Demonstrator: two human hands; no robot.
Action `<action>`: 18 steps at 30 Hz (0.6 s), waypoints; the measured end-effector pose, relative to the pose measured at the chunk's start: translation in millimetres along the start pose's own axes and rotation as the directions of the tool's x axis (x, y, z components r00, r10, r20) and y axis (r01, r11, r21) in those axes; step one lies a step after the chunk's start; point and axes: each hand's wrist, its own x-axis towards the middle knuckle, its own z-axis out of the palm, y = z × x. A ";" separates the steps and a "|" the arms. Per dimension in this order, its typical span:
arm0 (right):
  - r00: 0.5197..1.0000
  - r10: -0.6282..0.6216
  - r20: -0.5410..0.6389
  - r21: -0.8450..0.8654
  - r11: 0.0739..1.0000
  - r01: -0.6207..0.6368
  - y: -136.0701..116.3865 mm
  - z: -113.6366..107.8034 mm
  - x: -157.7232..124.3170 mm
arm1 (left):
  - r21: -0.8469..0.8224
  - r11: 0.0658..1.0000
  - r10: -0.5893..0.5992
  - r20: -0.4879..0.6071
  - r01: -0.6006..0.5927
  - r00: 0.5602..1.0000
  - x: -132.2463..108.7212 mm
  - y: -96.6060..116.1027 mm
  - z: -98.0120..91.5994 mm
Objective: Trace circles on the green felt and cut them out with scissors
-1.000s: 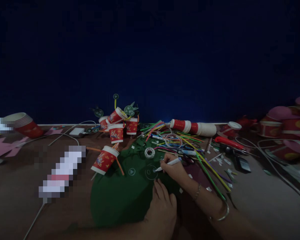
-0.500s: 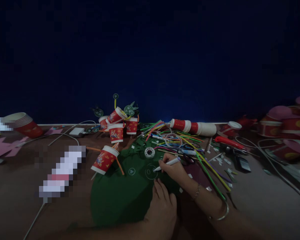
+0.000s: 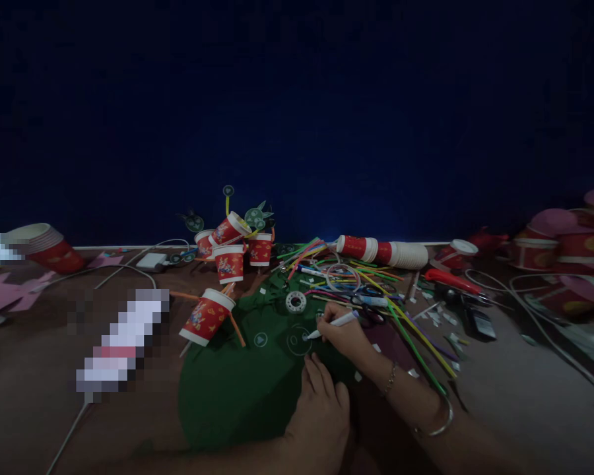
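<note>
My right hand (image 3: 340,330) is closed round a white marker (image 3: 345,318), its tip on the green paper (image 3: 228,389). Under the tip is a drawn white circle with smaller rings inside it, like a face with eyes. A smaller ring with a heart-like shape in it is drawn to the left. My left hand (image 3: 321,402) lies flat on the paper just below the circle, fingers stretched out. A white tape roll (image 3: 296,302) lies on the paper above the drawing. Close to the right hand are scissors (image 3: 375,315) and a glue-like tube (image 3: 373,301).
Red paper cups (image 3: 206,316) with coloured stick limbs stand on the left. Cup stacks (image 3: 400,254) lie at the back. Coloured pipe cleaners (image 3: 420,343), paper scraps and a red-handled cutter (image 3: 454,282) are on the right. A phone (image 3: 123,343) with a cable lies at left.
The marker tip has shifted slightly right inside the drawn circle, at the right-hand small ring. My left hand stays in place.
</note>
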 end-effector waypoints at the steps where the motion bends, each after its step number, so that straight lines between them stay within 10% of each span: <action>1: 1.000 0.002 0.004 -0.006 1.000 -0.002 0.7 0.0 0.1 | -0.007 1.000 0.000 0.005 0.000 1.000 -0.1 0.0 0.0; 18: 0.996 -0.015 -0.083 0.086 0.996 0.022 -7.6 -2.9 2.4 | -0.009 0.999 0.032 0.032 -0.032 0.999 0.0 -1.5 -2.9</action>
